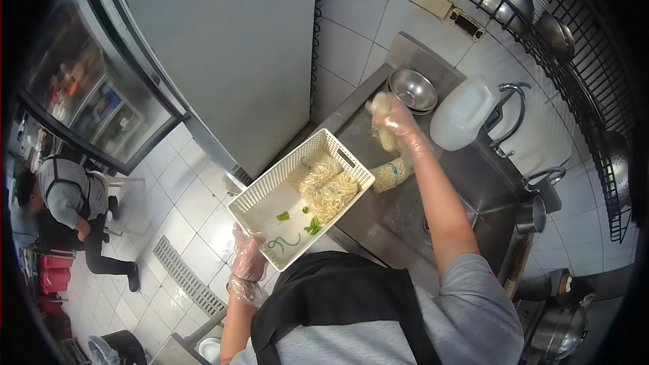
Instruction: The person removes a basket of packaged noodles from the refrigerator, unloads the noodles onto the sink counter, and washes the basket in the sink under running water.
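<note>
My left hand (pixel 248 255), in a clear plastic glove, grips the near left corner of a cream perforated basket (pixel 270 178). Inside the basket lie bagged noodles (pixel 331 192), several green leaf pieces (pixel 313 226) and a loose green string (pixel 284 240). Over the steel counter, my right hand (pixel 395 122), also gloved, is closed on a pale bag of noodles (pixel 382 111), partly blurred. Just below that hand, another noodle bag (pixel 389 176) rests on the counter beside the basket.
Steel bowls (pixel 413 90) and a white container (pixel 464 113) stand behind the counter near a faucet (pixel 519 115). A wire rack (pixel 534 34) hangs at upper right. A seated person (pixel 71 196) and an open glass-door fridge (pixel 101 88) are at left.
</note>
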Demonstrator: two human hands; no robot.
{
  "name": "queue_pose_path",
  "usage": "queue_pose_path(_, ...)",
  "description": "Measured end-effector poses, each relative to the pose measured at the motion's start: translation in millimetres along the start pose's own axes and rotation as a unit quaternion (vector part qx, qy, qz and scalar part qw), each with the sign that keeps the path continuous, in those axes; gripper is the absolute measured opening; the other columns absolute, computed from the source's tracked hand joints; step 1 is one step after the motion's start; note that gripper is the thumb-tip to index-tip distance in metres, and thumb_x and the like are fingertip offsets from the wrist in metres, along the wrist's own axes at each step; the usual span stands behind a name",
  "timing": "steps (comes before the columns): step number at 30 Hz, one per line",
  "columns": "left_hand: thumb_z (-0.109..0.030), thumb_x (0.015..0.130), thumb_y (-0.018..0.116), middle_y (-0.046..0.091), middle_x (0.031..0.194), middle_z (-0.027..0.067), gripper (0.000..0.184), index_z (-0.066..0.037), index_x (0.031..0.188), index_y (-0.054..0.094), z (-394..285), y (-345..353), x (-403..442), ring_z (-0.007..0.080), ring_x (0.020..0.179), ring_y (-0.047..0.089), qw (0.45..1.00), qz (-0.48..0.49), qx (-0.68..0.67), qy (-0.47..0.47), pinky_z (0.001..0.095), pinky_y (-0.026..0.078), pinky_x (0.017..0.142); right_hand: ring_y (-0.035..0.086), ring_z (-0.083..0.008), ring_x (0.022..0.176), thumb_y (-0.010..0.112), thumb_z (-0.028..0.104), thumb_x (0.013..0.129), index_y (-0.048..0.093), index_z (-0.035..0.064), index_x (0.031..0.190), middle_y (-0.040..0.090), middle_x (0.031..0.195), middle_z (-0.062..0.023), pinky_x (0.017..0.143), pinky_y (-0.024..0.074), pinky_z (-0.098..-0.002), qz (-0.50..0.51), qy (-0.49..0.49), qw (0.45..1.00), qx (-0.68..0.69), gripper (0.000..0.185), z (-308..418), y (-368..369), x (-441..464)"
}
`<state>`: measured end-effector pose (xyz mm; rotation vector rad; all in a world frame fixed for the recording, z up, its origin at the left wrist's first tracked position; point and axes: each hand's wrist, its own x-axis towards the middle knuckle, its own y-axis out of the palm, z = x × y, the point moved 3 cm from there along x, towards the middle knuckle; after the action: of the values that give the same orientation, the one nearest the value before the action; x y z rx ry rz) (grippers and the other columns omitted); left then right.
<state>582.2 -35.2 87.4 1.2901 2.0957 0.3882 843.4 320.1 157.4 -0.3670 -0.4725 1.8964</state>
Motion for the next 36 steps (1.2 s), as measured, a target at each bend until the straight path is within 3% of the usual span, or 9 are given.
queue_pose_path(3, -0.031, 0.070, 0.072, 0.035, 0.129, 0.0161, 0.098, -0.020, 0.139, 0.003, -1, 3, -3, 0.0332, 0.113, 0.045, 1.000, 0.018, -0.020, 0.007, 0.0534, 0.048, 0.083, 0.051, -0.0289, 0.104, 0.069, 0.018, 0.064, 0.046, 0.0032, 0.120, 0.052, 0.110, -0.0162, 0.091, 0.0410, -0.0409, 0.051, 0.003, 0.925, -0.377, 0.063, -37, 26, -9)
queue_pose_path(7, -0.030, 0.070, 0.070, 0.036, 0.127, 0.0159, 0.097, -0.018, 0.138, 0.003, -15, 21, -5, 0.0322, 0.113, 0.045, 1.000, 0.011, 0.016, -0.005, 0.0535, 0.048, 0.082, 0.052, -0.0354, 0.100, 0.068, 0.037, 0.066, 0.052, 0.0010, 0.111, 0.055, 0.098, -0.0193, 0.090, 0.0408, -0.0411, -0.105, -0.206, 0.892, -0.388, 0.059, 45, 43, -32)
queue_pose_path(11, -0.021, 0.069, 0.068, 0.039, 0.122, 0.0181, 0.102, -0.012, 0.138, -0.006, -20, 32, -5, 0.0312, 0.107, 0.050, 0.997, -0.028, 0.052, -0.042, 0.0497, 0.051, 0.078, 0.051, -0.0355, 0.103, 0.062, 0.041, 0.073, 0.057, -0.0021, 0.102, 0.054, 0.110, -0.0201, 0.088, 0.0409, -0.0405, 0.246, -0.073, 0.902, -0.346, 0.052, 98, 105, -74)
queue_pose_path(17, 0.000, 0.067, 0.057, 0.042, 0.120, 0.0206, 0.098, -0.006, 0.138, -0.010, -17, 51, 1, 0.0264, 0.096, 0.055, 0.993, -0.057, 0.099, -0.029, 0.0342, 0.051, 0.078, 0.045, -0.0439, 0.115, 0.058, 0.038, 0.071, 0.031, -0.0168, 0.128, 0.042, 0.123, -0.0355, 0.093, 0.0382, -0.0467, 0.241, -0.069, 0.779, -0.575, 0.083, 52, 177, -70)
queue_pose_path(20, 0.000, 0.067, 0.056, 0.043, 0.119, 0.0202, 0.098, -0.007, 0.137, -0.012, -12, 51, 0, 0.0257, 0.095, 0.056, 0.994, -0.057, 0.087, -0.043, 0.0345, 0.051, 0.077, 0.051, -0.0447, 0.108, 0.057, 0.028, 0.072, 0.033, -0.0156, 0.127, 0.043, 0.122, -0.0350, 0.090, 0.0415, -0.0478, 0.228, -0.028, 0.774, -0.590, 0.074, 45, 180, -67)
queue_pose_path(27, -0.003, 0.069, 0.056, 0.043, 0.120, 0.0197, 0.096, -0.011, 0.138, -0.011, -11, 54, 3, 0.0267, 0.094, 0.057, 0.994, -0.054, 0.077, -0.053, 0.0375, 0.053, 0.071, 0.061, -0.0286, 0.094, 0.056, 0.015, 0.070, 0.063, 0.0002, 0.090, 0.063, 0.096, -0.0188, 0.079, 0.0490, -0.0340, 0.180, -0.041, 0.899, -0.397, 0.026, 47, 133, -36)
queue_pose_path(31, -0.006, 0.070, 0.056, 0.042, 0.123, 0.0190, 0.092, -0.013, 0.138, -0.004, -9, 50, 6, 0.0293, 0.100, 0.055, 0.995, -0.035, 0.090, -0.031, 0.0435, 0.054, 0.074, 0.055, -0.0111, 0.076, 0.056, 0.003, 0.067, 0.060, -0.0009, 0.097, 0.060, 0.086, -0.0055, 0.066, 0.0460, -0.0269, 0.190, 0.063, 0.973, -0.113, 0.031, 14, 89, -22)
queue_pose_path(35, -0.007, 0.070, 0.056, 0.030, 0.130, 0.0197, 0.086, -0.017, 0.138, 0.004, -8, 47, 7, 0.0393, 0.115, 0.042, 0.999, -0.007, 0.041, -0.026, 0.0584, 0.046, 0.081, 0.062, -0.0243, 0.080, 0.056, 0.006, 0.069, 0.060, -0.0032, 0.096, 0.061, 0.085, -0.0089, 0.063, 0.0509, -0.0356, 0.119, 0.130, 0.897, 0.404, 0.029, 22, 40, -42)
queue_pose_path(36, -0.006, 0.070, 0.056, 0.030, 0.130, 0.0195, 0.085, -0.017, 0.138, 0.005, -8, 44, 6, 0.0391, 0.115, 0.042, 0.999, -0.012, 0.026, -0.033, 0.0583, 0.047, 0.081, 0.062, -0.0244, 0.081, 0.056, 0.006, 0.070, 0.059, -0.0030, 0.098, 0.061, 0.086, -0.0096, 0.064, 0.0510, -0.0355, 0.106, 0.109, 0.949, 0.277, 0.030, 15, 28, -43)
